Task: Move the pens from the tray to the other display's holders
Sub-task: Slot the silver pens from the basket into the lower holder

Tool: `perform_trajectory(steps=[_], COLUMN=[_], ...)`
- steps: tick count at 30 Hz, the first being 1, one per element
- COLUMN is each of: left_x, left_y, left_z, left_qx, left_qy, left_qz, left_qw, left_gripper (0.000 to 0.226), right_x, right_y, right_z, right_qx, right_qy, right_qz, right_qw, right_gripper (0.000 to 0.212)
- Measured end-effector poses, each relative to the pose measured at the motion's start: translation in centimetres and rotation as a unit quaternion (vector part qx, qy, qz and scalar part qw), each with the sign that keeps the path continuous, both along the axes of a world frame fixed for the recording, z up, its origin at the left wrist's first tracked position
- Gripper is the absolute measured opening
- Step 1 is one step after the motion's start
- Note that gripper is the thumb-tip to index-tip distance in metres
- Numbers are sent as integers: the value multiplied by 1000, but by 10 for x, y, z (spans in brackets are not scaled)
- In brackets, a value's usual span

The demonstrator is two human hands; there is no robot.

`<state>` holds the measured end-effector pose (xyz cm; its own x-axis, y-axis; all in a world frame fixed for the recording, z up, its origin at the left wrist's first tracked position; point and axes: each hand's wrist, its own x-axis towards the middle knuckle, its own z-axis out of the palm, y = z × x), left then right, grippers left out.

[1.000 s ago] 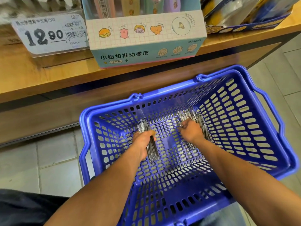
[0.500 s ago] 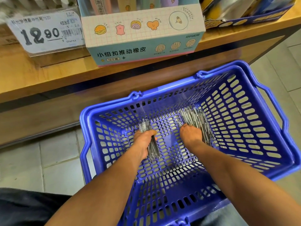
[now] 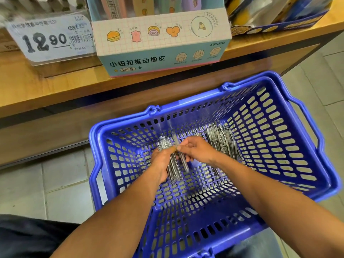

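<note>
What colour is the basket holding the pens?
Blue, a slotted plastic basket; the head view shows it plainly.

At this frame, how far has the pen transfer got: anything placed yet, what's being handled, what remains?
Nothing looks placed: no pen holders are in view. In hand: the left hand grips a bundle of clear pens inside the blue basket, and the right hand pinches one more pen beside that bundle. Left: a loose pile of pens lies on the basket floor at the right, and everything has yet to reach the display.
</note>
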<state>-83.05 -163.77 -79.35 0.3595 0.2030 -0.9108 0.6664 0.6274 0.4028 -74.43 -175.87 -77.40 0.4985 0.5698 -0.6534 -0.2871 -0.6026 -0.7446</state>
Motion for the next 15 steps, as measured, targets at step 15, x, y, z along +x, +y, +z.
perform_trajectory(steps=[15], left_x=[-1], left_y=[3], left_z=[-1], left_qx=[-30], left_qy=[3], left_qz=[19], left_qw=[999], left_gripper=[60], right_x=[-5], right_y=[-6], right_z=[-22], right_qx=[10], right_qy=[-4], right_qz=[-12], right_qw=[1000], right_gripper=[12])
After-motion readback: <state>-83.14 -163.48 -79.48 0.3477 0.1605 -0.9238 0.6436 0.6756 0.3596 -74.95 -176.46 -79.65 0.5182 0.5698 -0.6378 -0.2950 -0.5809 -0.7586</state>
